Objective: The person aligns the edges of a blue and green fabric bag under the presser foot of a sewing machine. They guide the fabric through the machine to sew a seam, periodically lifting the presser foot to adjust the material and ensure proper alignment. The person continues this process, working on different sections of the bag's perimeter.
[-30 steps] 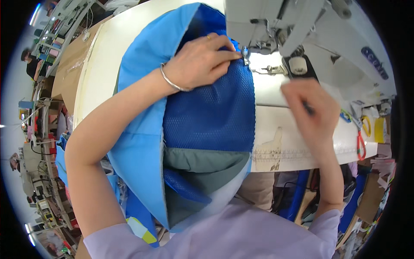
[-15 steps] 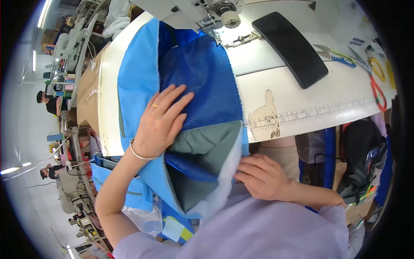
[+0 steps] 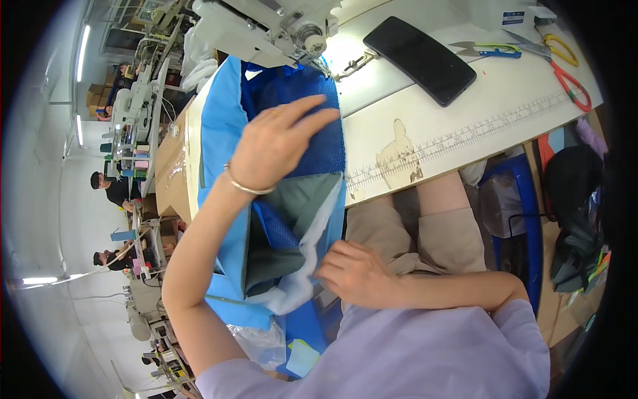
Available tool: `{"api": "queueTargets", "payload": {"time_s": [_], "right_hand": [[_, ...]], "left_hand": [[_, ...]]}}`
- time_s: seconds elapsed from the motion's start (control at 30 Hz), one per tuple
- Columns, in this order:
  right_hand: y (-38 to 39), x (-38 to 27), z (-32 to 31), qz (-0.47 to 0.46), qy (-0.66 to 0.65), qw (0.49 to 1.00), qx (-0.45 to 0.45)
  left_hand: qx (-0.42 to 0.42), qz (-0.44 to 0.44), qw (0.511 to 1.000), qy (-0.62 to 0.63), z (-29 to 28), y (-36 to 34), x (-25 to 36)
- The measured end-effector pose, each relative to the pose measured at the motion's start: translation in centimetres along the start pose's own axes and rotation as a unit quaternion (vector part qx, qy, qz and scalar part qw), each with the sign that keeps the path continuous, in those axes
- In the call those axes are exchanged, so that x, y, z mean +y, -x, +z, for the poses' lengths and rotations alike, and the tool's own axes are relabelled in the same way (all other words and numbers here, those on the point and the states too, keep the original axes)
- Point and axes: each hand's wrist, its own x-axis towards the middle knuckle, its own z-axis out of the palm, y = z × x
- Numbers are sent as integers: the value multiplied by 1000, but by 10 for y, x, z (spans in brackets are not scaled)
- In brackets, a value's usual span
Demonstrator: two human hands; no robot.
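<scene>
A light-blue fabric bag piece [image 3: 222, 120] with dark-blue mesh [image 3: 323, 149] and a grey-green lining [image 3: 269, 266] lies partly on the table and hangs over its front edge. Its far end is under the sewing machine [image 3: 272, 30], by the needle area. My left hand [image 3: 276, 143], wearing a bracelet, is over the mesh with its fingers stretched toward the machine; whether it touches the mesh is unclear. At the hanging right side, my right hand [image 3: 359, 272] has its fingers curled at the bag's edge, beside a strip of white padding [image 3: 299, 282].
A black phone [image 3: 420, 61] lies right of the machine. Beyond it are thread snips [image 3: 488, 50] and scissors [image 3: 565, 83] with red and yellow handles. A printed ruler scale [image 3: 458, 136] runs along the table's front edge. Other people work at machines far left.
My left hand has lifted from lying flat on the mesh and reaches closer to the machine. My right hand stays at the bag's edge. The whole view has shifted.
</scene>
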Motion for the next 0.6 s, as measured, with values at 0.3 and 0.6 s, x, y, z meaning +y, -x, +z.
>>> {"api": "queueTargets", "payload": {"time_s": [0.3,0.6], "right_hand": [[-5,0,-45,-118,42,992,-17],[-44,40,-86,-46,252,964,75]], "left_hand": [[36,8,999,-12,42,13,-9],[78,-173,979,74,42,6,31]]}}
